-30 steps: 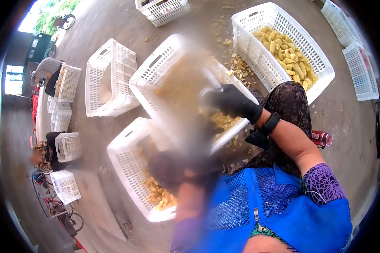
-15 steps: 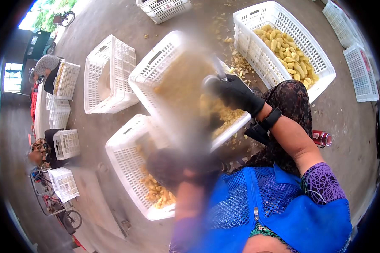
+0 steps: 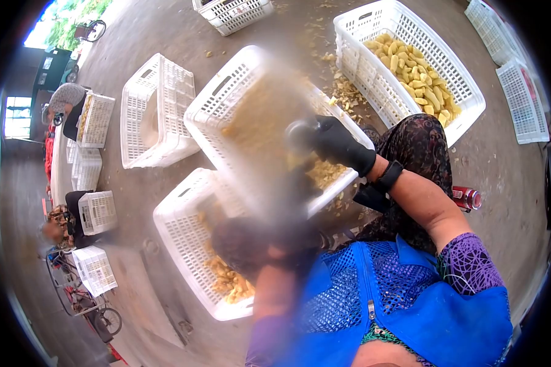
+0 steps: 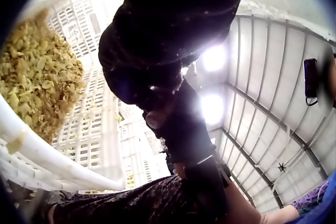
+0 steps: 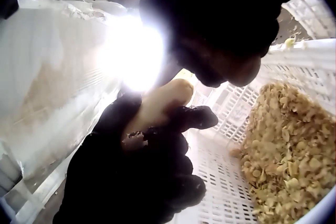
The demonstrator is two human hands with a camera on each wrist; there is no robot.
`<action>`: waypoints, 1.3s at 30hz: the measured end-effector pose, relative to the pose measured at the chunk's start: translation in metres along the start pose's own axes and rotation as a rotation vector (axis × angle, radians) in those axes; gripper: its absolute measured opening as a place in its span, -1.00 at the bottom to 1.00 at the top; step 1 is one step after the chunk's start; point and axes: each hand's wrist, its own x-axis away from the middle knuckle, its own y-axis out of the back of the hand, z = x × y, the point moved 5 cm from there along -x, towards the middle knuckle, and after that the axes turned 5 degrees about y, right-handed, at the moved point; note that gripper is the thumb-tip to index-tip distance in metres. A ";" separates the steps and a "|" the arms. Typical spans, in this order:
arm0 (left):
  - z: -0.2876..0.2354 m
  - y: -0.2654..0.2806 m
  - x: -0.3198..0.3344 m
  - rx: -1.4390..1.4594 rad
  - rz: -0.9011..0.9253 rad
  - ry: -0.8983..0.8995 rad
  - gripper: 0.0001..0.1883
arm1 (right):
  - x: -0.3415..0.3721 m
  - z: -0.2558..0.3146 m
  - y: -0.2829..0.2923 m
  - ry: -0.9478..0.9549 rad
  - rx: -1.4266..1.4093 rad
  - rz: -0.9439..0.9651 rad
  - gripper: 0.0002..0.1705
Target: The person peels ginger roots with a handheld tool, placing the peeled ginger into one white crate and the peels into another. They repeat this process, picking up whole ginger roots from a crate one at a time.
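In the head view my black-gloved left hand [image 3: 281, 220] is blurred over a white crate [image 3: 211, 125] of peelings [image 3: 327, 174]. The right wrist view has the left hand [image 5: 142, 171] from below, fingers curled round a pale, peeled oblong piece [image 5: 163, 100]. Just above that piece, the right hand [image 5: 215, 29] is dark against the light. My right hand [image 3: 343, 145], also gloved, is bent over the crate's near side; its metal tool is mostly hidden now. Both the left hand [image 4: 173, 29] and right hand [image 4: 176, 113] are silhouetted in the left wrist view.
A crate of peeled yellow pieces [image 3: 419, 79] stands at upper right; another crate with pieces [image 3: 232, 281] is at lower left. An empty-looking crate [image 3: 159, 116] stands farther left. A red can [image 3: 467, 199] lies by the leg. Two people are at far left.
The right hand has shifted slightly against the crate, and the metal strip seen at its fingers half a second ago is no longer distinct. The left hand stays nearly in place.
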 end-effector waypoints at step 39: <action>-0.010 0.015 -0.007 -0.131 -0.083 -0.195 -0.86 | -0.005 0.024 0.018 0.199 -0.025 0.007 -0.75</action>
